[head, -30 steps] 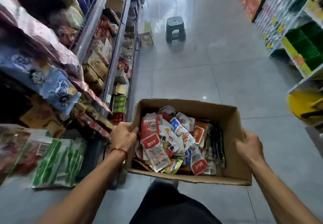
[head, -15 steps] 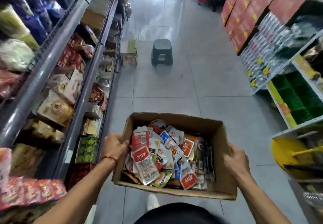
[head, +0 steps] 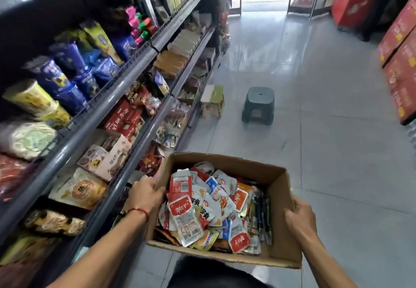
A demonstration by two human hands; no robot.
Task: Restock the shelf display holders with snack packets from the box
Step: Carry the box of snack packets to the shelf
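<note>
Box (head: 279,200) walls gripped by fingers (head: 157,189) of both hands.

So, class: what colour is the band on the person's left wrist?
Red: a thin red string band on the left wrist, seen in the head view.

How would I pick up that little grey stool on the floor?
Take the stool by the rim of its flat seat, coming down from above. It stands upright, alone on the floor, so the top edges are open; a two-hand grip on opposite sides would likely be steadiest.
</note>
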